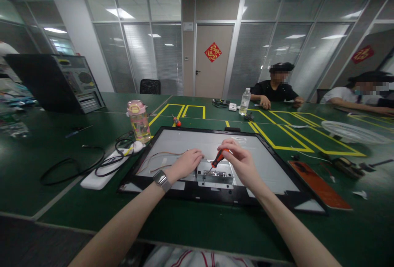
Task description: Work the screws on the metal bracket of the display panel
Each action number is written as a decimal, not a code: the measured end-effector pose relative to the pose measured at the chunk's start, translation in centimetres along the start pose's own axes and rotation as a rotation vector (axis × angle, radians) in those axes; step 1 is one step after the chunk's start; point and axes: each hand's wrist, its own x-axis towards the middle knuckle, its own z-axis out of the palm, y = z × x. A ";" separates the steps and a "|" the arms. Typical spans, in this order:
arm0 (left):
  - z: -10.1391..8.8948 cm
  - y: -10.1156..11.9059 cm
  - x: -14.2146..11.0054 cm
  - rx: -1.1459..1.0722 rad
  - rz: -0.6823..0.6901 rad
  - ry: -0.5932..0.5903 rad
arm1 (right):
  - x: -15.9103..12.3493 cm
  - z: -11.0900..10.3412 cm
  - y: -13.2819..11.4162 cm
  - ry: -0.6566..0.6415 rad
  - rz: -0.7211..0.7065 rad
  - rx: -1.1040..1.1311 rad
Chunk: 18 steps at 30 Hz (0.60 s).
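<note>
Red screwdriver (217, 158) slants from right fingers (234, 147) clamping it; grip of left fingers (195, 156) unclear.

- I see a rectangular, dark-faced watch (160, 177) on a grey band behind the left fingers (197, 154).
- Farther back from those fingers, I make out pale clothing (197, 258) with red stripes.

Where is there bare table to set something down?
Between the white bar and near edge of the green table, and inside yellow tape right of the panel. Crowded: around the metal bracket: left hand, right hand, held screwdriver.
</note>
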 end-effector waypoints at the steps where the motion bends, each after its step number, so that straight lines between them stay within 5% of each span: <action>1: 0.0 0.0 0.0 -0.002 0.002 0.000 | 0.0 0.0 0.1 -0.010 0.018 0.021; 6: 0.0 0.1 0.0 -0.006 0.006 0.008 | -0.1 -0.2 0.5 -0.085 0.091 0.131; 13: 0.0 0.1 0.0 0.005 -0.002 0.008 | -0.1 0.3 1.0 0.014 0.067 0.110; 18: -0.1 0.2 0.0 0.001 0.006 0.003 | -0.2 0.5 0.6 -0.040 0.118 0.147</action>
